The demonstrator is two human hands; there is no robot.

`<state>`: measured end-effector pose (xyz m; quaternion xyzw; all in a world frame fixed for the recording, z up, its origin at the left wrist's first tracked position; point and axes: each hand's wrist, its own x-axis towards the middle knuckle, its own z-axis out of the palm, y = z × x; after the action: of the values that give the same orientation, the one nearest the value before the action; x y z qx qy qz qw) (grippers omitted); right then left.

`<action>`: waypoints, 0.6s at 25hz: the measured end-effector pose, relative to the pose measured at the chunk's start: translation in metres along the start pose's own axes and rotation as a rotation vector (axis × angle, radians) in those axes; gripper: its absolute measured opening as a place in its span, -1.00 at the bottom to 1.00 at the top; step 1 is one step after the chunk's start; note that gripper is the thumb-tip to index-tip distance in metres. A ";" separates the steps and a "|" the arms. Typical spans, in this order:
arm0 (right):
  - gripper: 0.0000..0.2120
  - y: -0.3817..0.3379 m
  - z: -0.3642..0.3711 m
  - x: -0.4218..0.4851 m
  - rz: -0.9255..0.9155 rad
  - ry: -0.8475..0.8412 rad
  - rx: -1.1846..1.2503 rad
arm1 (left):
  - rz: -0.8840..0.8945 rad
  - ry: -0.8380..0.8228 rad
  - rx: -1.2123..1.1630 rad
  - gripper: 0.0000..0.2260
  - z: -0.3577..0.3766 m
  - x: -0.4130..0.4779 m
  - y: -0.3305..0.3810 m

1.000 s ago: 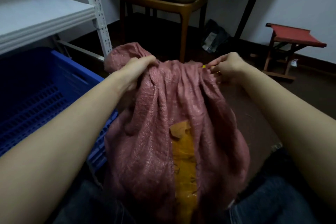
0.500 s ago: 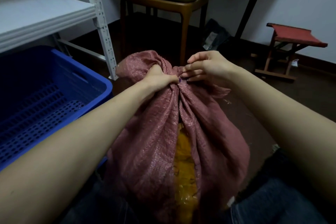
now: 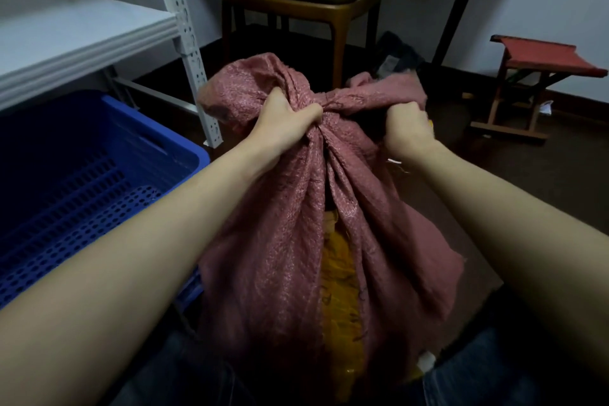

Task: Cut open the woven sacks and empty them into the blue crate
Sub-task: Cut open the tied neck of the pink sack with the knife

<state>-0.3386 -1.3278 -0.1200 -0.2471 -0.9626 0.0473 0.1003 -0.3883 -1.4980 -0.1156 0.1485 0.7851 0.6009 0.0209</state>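
Where the two hands meet: the gathered neck of the pink woven sack (image 3: 273, 241), which stands upright at centre frame between the person's knees in jeans (image 3: 494, 372).
Left hand (image 3: 283, 125): fingers curled tight round the bunched neck, thumb lying across its front.
Right hand (image 3: 405, 128): closed in a fist on a loose flap of the sack's mouth, held out to the right of the neck. A small yellow speck shows at the hand's far edge, too small to identify.
Sack front: a long gap runs down the middle below the neck, with yellow material (image 3: 342, 290) showing inside.
Blue crate (image 3: 184, 142): lower left of the frame, with a perforated bottom and a handle slot in its far wall. Its right rim lies just beside the sack's left flank.
Edges: the crate's far right corner sits near the foot of the white perforated upright (image 3: 188, 43). The white shelf (image 3: 82, 39) overhangs the crate's far side at upper left.
Open room: dark floor (image 3: 543, 181) stretches right of the sack as far as the red stool (image 3: 543, 56) at the right edge.
Behind: a wooden chair (image 3: 336, 10) at top centre, its legs just beyond the sack's top. A dark pole (image 3: 458, 0) slants at upper right, and a dark bag (image 3: 395, 59) lies on the floor between the two.
Room: pale walls, dim light.
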 end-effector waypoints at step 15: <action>-0.92 -0.036 -0.006 0.021 0.292 -0.208 1.138 | -0.198 0.043 -0.228 -0.83 -0.014 -0.003 0.004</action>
<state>-0.3723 -1.3482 -0.1056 -0.2784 -0.7470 0.5928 0.1145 -0.3871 -1.5113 -0.1081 0.0541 0.7230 0.6841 0.0798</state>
